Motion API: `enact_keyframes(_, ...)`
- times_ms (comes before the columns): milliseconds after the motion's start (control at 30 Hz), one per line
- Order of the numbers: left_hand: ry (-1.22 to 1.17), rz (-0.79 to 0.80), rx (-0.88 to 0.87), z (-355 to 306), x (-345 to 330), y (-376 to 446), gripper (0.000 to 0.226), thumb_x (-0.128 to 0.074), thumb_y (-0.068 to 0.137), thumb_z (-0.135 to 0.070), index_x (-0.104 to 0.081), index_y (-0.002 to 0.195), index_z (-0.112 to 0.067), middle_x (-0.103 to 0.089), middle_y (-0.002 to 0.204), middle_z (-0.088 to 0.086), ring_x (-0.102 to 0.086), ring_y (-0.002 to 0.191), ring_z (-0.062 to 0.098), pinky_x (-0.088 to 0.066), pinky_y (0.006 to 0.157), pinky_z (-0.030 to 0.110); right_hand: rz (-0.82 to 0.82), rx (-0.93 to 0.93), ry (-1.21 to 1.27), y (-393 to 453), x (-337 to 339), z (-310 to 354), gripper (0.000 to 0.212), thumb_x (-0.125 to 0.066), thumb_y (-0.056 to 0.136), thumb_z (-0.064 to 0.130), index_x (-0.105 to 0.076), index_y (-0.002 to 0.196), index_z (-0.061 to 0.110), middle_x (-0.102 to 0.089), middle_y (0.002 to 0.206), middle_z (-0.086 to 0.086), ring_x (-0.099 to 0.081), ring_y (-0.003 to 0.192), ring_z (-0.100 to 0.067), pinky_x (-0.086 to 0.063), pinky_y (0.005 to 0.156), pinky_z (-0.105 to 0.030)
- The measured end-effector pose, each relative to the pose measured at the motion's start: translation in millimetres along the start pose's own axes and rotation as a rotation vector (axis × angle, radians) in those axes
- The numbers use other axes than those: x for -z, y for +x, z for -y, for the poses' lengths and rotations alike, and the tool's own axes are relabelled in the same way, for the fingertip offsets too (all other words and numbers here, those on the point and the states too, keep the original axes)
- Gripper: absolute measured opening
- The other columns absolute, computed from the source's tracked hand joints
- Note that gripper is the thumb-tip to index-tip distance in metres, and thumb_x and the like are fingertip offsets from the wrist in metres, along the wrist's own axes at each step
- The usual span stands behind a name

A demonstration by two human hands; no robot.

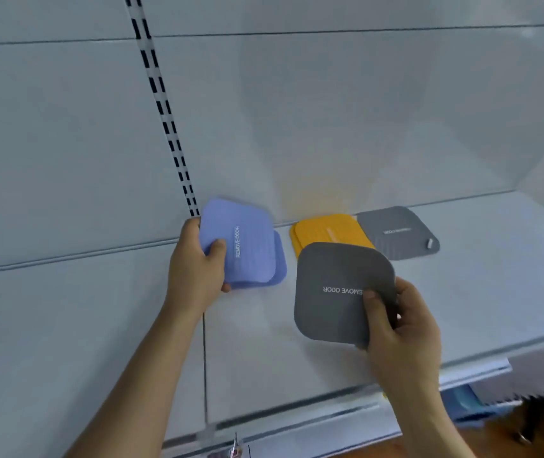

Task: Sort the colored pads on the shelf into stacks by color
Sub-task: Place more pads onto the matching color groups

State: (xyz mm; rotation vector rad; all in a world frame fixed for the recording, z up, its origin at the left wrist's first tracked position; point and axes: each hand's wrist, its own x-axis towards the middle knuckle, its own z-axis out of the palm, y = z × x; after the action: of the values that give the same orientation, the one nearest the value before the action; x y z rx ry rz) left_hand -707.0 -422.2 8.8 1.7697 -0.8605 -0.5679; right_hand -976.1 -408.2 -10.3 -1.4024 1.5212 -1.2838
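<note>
My left hand (194,269) grips a blue pad (240,239) by its left edge, tilted up above a second blue pad (280,269) that lies on the white shelf (98,309). My right hand (399,328) holds a grey pad (336,292) by its lower right corner, raised above the shelf in front of the yellow pads. A stack of yellow pads (326,231) lies at the back of the shelf, partly hidden by the held grey pad. To its right lies another grey pad (399,231), flat on the shelf.
The shelf's white back panel (330,110) rises behind the pads, with a slotted upright rail (164,110) at the left. The shelf's front edge (297,414) runs below my hands. Lower shelf items show at the bottom right (472,401).
</note>
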Motion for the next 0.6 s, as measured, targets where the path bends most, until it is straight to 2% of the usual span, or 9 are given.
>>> enact_keyframes(100,0.093,-0.024,0.08,6,-15,5,0.034,-0.057,0.1,-0.017,-0.052,0.133,-0.024,-0.06,0.115,-0.004,-0.063,0.086,0.012,-0.06,0.048,0.037,0.09,-0.01,0.0,21,11,-7,0.02,-0.065,0.099,0.018,-0.066,0.099,0.038,-0.068,0.08,0.017,-0.061,0.073,-0.007,-0.044,0.058,-0.017)
enact_keyframes(167,0.205,-0.025,0.095,8,-25,3,0.04,-0.056,0.1,-0.019,-0.048,0.139,-0.023,-0.059,0.114,-0.001,-0.063,0.085,0.02,-0.063,0.062,0.044,0.126,-0.022,0.008,29,15,-11,0.02,-0.065,0.099,0.019,-0.066,0.099,0.039,-0.068,0.079,0.015,-0.061,0.072,-0.008,-0.045,0.059,-0.021)
enact_keyframes(233,0.411,-0.055,0.033,10,-32,1,0.048,-0.056,0.1,-0.022,-0.042,0.146,-0.021,-0.063,0.105,0.003,-0.06,0.085,0.029,-0.057,0.074,0.042,0.155,-0.031,0.023,34,17,-14,0.021,-0.064,0.099,0.019,-0.066,0.099,0.039,-0.068,0.078,0.015,-0.06,0.07,-0.007,-0.045,0.059,-0.021)
enact_keyframes(300,0.652,-0.082,-0.052,11,-37,-3,0.054,-0.055,0.1,-0.026,-0.037,0.151,-0.021,-0.067,0.093,0.007,-0.058,0.079,0.032,-0.049,0.069,0.038,0.195,-0.027,0.017,36,16,-13,0.02,-0.064,0.099,0.019,-0.066,0.098,0.038,-0.068,0.077,0.013,-0.059,0.068,-0.006,-0.044,0.056,-0.015)
enact_keyframes(333,0.716,-0.089,-0.085,12,-38,-3,0.056,-0.056,0.1,-0.029,-0.036,0.152,-0.02,-0.069,0.094,0.009,-0.058,0.079,0.032,-0.046,0.067,0.037,0.211,-0.02,0.001,37,16,-13,0.02,-0.064,0.099,0.02,-0.066,0.098,0.039,-0.068,0.077,0.013,-0.059,0.068,-0.007,-0.044,0.057,-0.015)
enact_keyframes(400,0.791,-0.095,-0.136,18,-38,-5,0.06,-0.059,0.1,-0.035,-0.035,0.153,-0.018,-0.069,0.113,0.011,-0.059,0.091,0.035,-0.046,0.07,0.038,0.225,-0.018,-0.018,38,16,-12,0.02,-0.063,0.099,0.021,-0.065,0.099,0.041,-0.068,0.077,0.014,-0.06,0.069,-0.008,-0.044,0.058,-0.015)
enact_keyframes(467,0.849,-0.119,-0.144,23,-36,-9,0.068,-0.063,0.097,-0.041,-0.036,0.153,-0.016,-0.062,0.131,0.012,-0.056,0.108,0.039,-0.05,0.08,0.045,0.225,-0.028,-0.031,41,20,-12,0.02,-0.063,0.099,0.021,-0.065,0.099,0.04,-0.068,0.077,0.016,-0.061,0.071,-0.007,-0.044,0.058,-0.014)
enact_keyframes(533,0.884,-0.152,-0.154,26,-34,-13,0.075,-0.069,0.092,-0.043,-0.037,0.155,-0.016,-0.053,0.142,0.014,-0.05,0.124,0.041,-0.051,0.091,0.051,0.216,-0.02,-0.069,45,24,-13,0.02,-0.063,0.1,0.02,-0.064,0.097,0.04,-0.068,0.077,0.017,-0.061,0.071,-0.006,-0.043,0.057,-0.015)
enact_keyframes(600,0.859,-0.157,-0.247,25,-37,-20,0.076,-0.073,0.09,-0.038,-0.041,0.154,-0.014,-0.051,0.145,0.015,-0.047,0.132,0.042,-0.05,0.098,0.054,0.189,-0.022,-0.097,47,30,-15,0.02,-0.063,0.1,0.019,-0.064,0.098,0.039,-0.068,0.079,0.019,-0.061,0.072,-0.005,-0.044,0.06,-0.022)
